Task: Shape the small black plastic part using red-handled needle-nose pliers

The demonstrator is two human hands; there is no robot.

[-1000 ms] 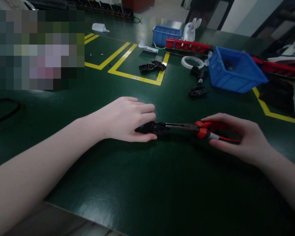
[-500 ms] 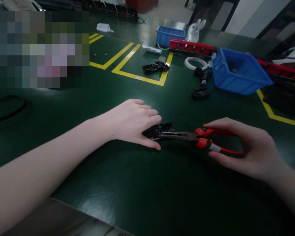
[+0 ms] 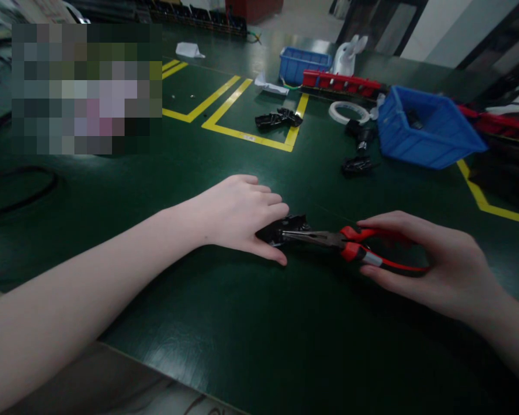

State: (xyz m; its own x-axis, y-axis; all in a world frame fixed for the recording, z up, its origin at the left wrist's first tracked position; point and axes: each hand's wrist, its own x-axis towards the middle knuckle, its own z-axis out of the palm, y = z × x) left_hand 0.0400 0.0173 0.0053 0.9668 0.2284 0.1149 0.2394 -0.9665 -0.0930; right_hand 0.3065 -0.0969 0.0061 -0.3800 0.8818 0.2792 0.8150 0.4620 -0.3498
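My left hand point(image 3: 246, 216) lies over a black plastic part point(image 3: 294, 223), gripping it against the green table, so much of the part is hidden beneath the palm and fingers. In my right hand point(image 3: 441, 259) is a pair of long-nose pliers point(image 3: 350, 242) with red handles, which stand somewhat apart. The slim jaws point left and reach onto the part's near right side, close to my left thumb. Whether they pinch something there I cannot tell.
Beyond my hands lie similar black parts point(image 3: 279, 119) point(image 3: 358, 165) and a white tape roll point(image 3: 349, 112). A blue bin point(image 3: 428, 129) is at right, with a smaller blue basket point(image 3: 305, 65) farther back. Red strips point(image 3: 341, 82) and yellow tape lines point(image 3: 246, 137) are on the table point(image 3: 164, 323).
The whole view has shifted slightly. The pliers sit a little nearer my left hand, and both hands keep their holds.
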